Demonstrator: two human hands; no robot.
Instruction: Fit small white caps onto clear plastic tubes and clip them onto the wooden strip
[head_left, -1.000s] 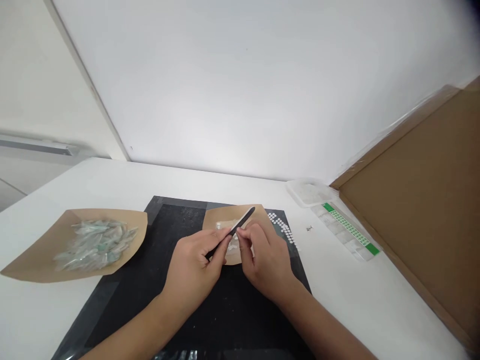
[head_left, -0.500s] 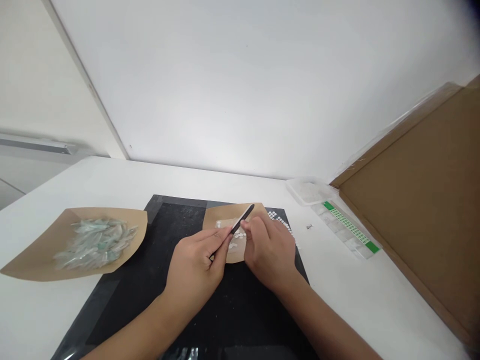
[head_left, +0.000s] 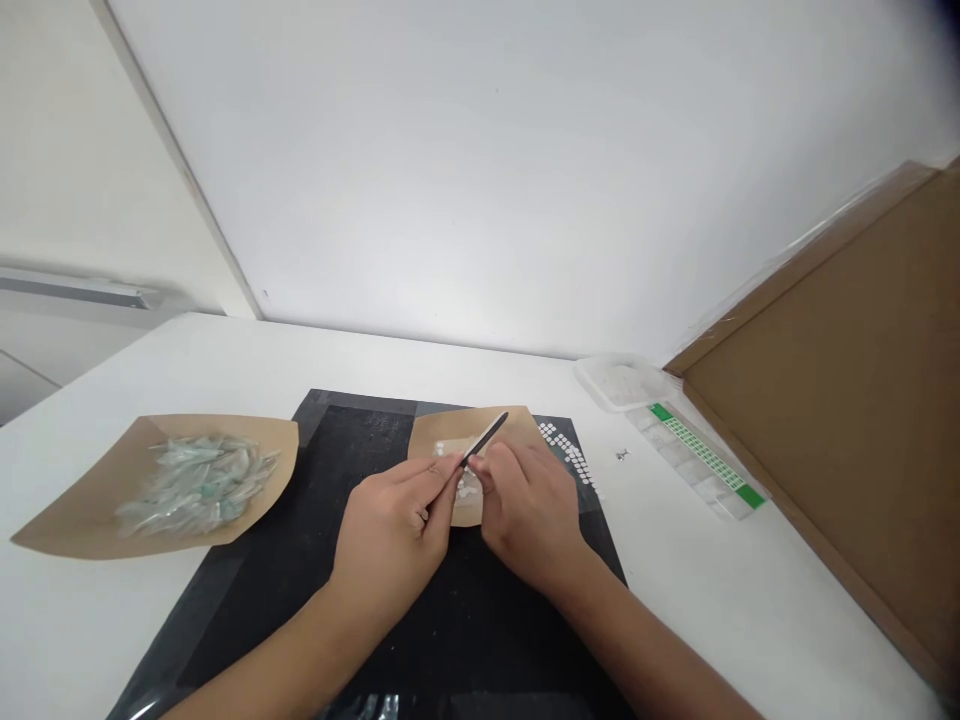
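Observation:
My left hand (head_left: 394, 530) grips a slim black-and-white stick (head_left: 487, 433) between thumb and fingers; it slants up and to the right. My right hand (head_left: 529, 510) is closed, its thumb and fingertips pinched against the stick's lower right side. Whether a small piece is in that pinch is hidden. Under both hands lies a sheet of brown paper (head_left: 427, 432) with small white pieces (head_left: 466, 486) on it. It rests on a black mat (head_left: 360, 460). Beside my right hand, rows of small white dots (head_left: 574, 458) run along the mat's right edge.
To the left, a curled brown paper (head_left: 75, 510) holds a pile of clear, greenish slips (head_left: 202, 485). At right lie a clear compartment case (head_left: 709, 455) with a green label, a translucent lid or tray (head_left: 622, 385) and tiny metallic bits (head_left: 622, 455). A cardboard panel (head_left: 840, 420) stands far right.
My right hand has moved slightly left and down along the stick, its fingertips now closer to my left fingers. My left hand keeps its hold on the stick.

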